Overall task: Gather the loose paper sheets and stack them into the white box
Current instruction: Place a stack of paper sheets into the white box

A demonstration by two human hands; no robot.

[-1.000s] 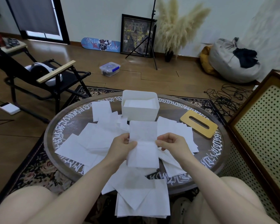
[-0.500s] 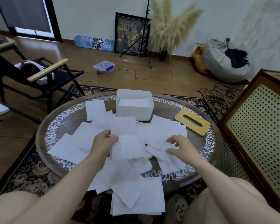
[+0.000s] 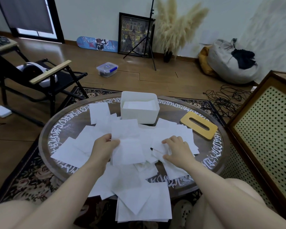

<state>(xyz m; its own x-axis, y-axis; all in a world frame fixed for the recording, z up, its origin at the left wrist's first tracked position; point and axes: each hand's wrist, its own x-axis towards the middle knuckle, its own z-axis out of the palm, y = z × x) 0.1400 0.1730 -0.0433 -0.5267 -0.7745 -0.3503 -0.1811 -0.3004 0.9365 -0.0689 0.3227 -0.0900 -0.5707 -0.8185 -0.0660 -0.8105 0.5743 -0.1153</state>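
Nearby: wooden lid (image 3: 199, 126) right of white box (image 3: 139, 107) on the counter (image 3: 59, 129).
Left hand (image 3: 102, 148): pinches upright sheet (image 3: 127, 142).
Right hand (image 3: 178, 148): fingers curled on loose sheets (image 3: 172, 134).

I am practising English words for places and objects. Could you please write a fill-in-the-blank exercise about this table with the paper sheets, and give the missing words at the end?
1. The white box stands on the ____ side of the round table, away from the person.
2. The left hand holds a sheet of ____.
3. The wooden lid with a slot lies to the ____ of the white box.
4. The right hand rests on the loose sheets, not on the ____.

Missing words: far; paper; right; box
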